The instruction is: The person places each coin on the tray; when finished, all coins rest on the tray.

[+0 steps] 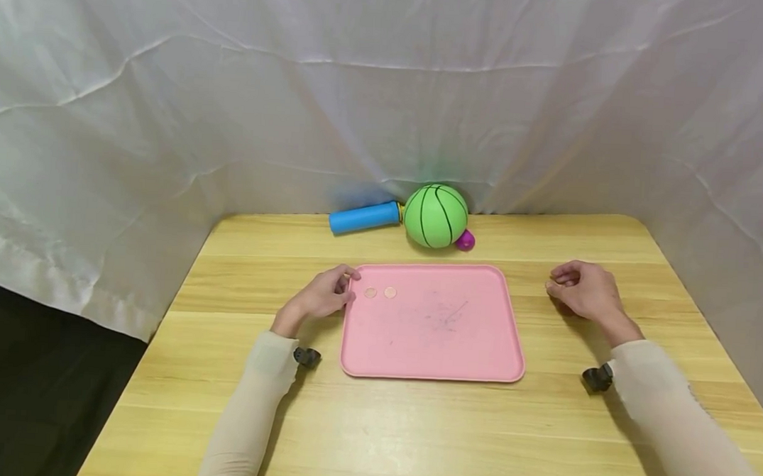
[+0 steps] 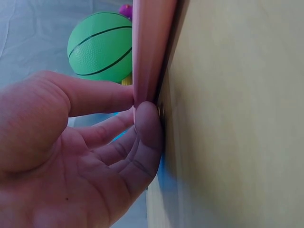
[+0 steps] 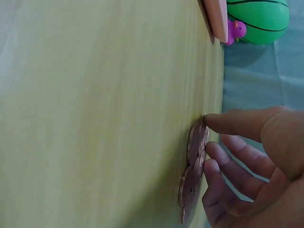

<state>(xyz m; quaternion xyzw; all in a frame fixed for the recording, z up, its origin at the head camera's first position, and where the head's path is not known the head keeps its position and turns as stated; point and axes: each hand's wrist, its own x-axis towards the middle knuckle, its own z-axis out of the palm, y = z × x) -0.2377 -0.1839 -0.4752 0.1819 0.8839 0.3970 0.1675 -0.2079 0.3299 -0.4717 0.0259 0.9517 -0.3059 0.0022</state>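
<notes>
My left hand (image 1: pixel 320 292) is curled at the far left corner of the pink tray (image 1: pixel 427 371). In the left wrist view its thumb meets the rim, and a bent finger (image 2: pixel 148 121) lies along the outside. A small coin edge (image 2: pixel 161 112) shows beside that fingertip; whether the finger and thumb grip anything I cannot tell. Two coins lie inside the tray, a left one (image 1: pixel 370 292) and a right one (image 1: pixel 390 292). Right of the tray, my right hand (image 1: pixel 587 289) has curled fingers and thumb at several overlapping copper coins (image 3: pixel 192 166), the thumb tip at the upper coin's edge.
Behind the tray stand a green ball (image 1: pixel 436 216), a blue cylinder (image 1: pixel 364 217) with a yellow end, and a small purple toy duck (image 3: pixel 236 30). A pale curtain (image 1: pixel 386 124) hangs around the wooden table (image 1: pixel 373 436). Dark scribbles mark the tray's floor.
</notes>
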